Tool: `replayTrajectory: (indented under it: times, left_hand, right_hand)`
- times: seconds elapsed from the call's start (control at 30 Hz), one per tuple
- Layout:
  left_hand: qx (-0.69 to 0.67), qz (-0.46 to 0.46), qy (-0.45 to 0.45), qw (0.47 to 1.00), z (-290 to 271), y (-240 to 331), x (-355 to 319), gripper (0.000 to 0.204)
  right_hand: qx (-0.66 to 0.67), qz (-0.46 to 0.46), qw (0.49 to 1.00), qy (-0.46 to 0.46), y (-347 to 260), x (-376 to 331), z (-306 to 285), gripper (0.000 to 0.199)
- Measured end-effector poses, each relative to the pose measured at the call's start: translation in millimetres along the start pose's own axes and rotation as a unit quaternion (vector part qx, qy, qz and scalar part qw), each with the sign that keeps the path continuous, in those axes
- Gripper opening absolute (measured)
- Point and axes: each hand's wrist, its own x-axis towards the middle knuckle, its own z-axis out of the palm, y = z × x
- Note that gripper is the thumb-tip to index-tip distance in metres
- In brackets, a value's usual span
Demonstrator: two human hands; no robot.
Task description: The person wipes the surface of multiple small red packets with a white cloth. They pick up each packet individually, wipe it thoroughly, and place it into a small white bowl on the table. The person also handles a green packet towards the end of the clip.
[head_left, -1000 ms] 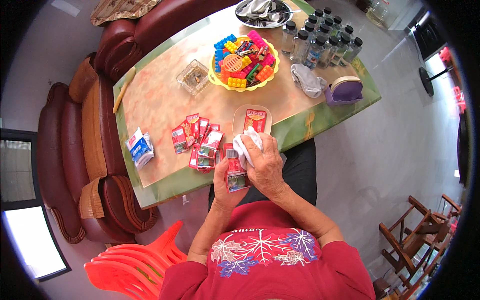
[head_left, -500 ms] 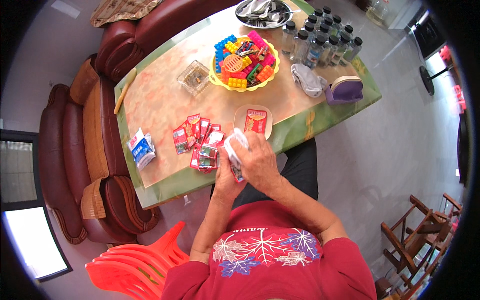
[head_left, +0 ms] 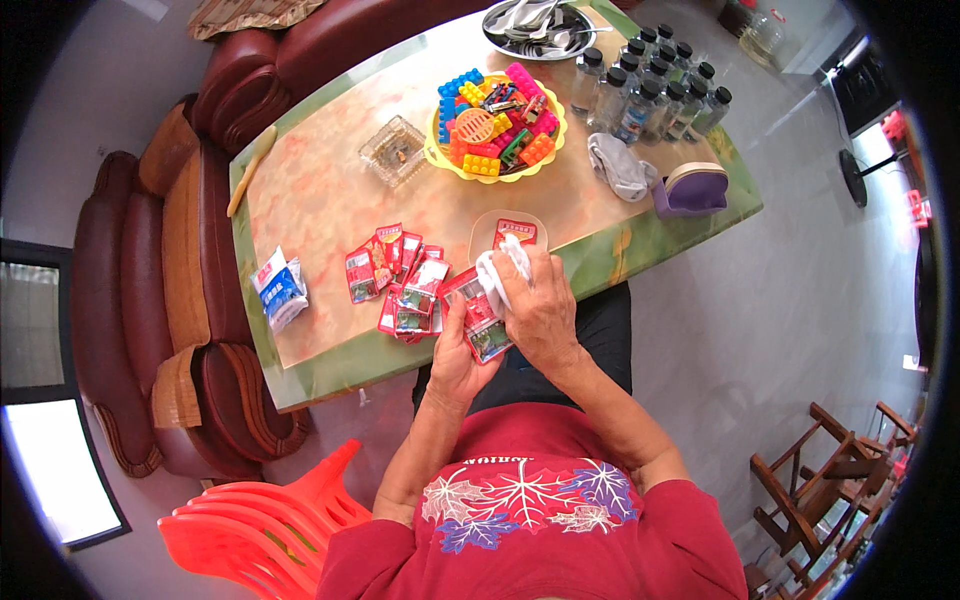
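Head view: at the table's (head_left: 320, 200) near edge, left hand (head_left: 455, 350) grips one red packet (head_left: 480, 318), right hand (head_left: 540, 305) rubs it with a white cloth (head_left: 500, 270); the pile (head_left: 400, 285) beside it looks yet unwiped.

The person wears a short-sleeved red shirt (head_left: 530, 530) with a band of maple leaves across the chest, white, blue and purple, under a line of pale lettering. Dark trousers (head_left: 590, 345) cover the legs. Both forearms are bare.
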Motion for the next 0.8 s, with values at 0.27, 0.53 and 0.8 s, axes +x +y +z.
replayTrajectory:
  times: [0.27, 0.53, 0.8]
  left_hand:
    - [0.021, 0.011, -0.036, 0.999, -4, 2, 2, 0.058]
    - [0.011, -0.039, 0.025, 0.999, 2, -10, -8, 0.056]
    - [0.04, 0.0, -0.062, 0.997, -15, 2, 0, 0.065]
  right_hand:
    - [0.105, -0.074, 0.99, -0.066, -23, -51, -13, 0.047]
    - [0.021, 0.002, 1.0, 0.005, -14, -5, 0, 0.042]
    - [0.127, -0.027, 0.989, -0.077, -40, -32, -6, 0.045]
